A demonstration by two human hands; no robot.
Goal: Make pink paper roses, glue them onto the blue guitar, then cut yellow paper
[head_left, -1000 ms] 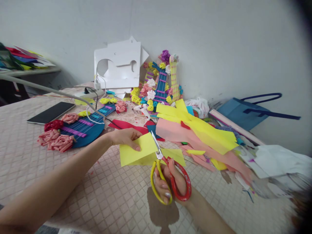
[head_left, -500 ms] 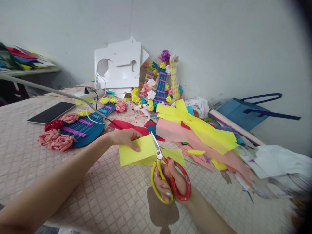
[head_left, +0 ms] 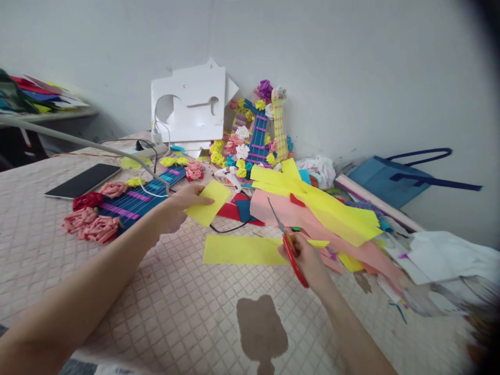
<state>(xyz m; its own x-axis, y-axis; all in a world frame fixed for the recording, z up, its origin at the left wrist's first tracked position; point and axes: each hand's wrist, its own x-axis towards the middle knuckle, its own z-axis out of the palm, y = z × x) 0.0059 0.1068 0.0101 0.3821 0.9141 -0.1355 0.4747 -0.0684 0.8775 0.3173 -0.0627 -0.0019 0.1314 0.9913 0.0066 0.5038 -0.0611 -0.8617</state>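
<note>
Pinched in my left hand (head_left: 191,199) is a small rectangular piece of yellow paper (head_left: 211,203), held above the table. My right hand (head_left: 308,255) grips a pair of scissors (head_left: 288,240) with a red handle; the blades point up and away and look closed. Below them a longer yellow paper strip (head_left: 242,250) lies flat on the table, its right end by the fingers of my right hand. Left of my left hand lies a blue paper guitar (head_left: 144,203) with purple bars and pink and red paper roses (head_left: 101,229).
Yellow sheets (head_left: 320,200) and a pink sheet (head_left: 269,205) are heaped at the right, near a blue bag (head_left: 390,182). A glue gun (head_left: 230,177) lies behind my hands. A dark tablet (head_left: 84,180) and a white cable (head_left: 97,143) are at the left. Flower-covered guitars (head_left: 258,135) lean against the wall.
The small yellow piece has come apart from the longer strip and moved up and left with my left hand. My right hand has moved right, turning the scissors sideways, their blades now closed.
</note>
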